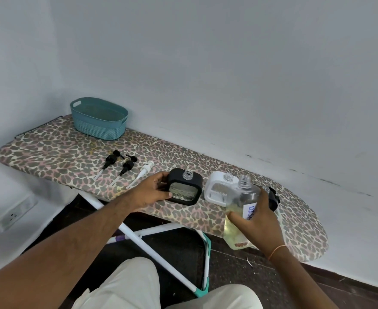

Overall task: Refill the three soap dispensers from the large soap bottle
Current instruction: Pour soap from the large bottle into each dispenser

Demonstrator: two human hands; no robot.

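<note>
A black soap dispenser with its clear neck uncapped stands on the leopard-print ironing board. My left hand grips its left side. To its right stands a white dispenser, also uncapped. My right hand holds the large clear soap bottle, open at the top, with yellowish liquid in its lower part, held upright above the board's near edge. A third, black dispenser is mostly hidden behind the bottle and my right hand.
Three pump heads lie left of the dispensers: two black pumps and a white pump. A teal basket sits at the board's far left end. The wall runs close behind. White board legs stand below.
</note>
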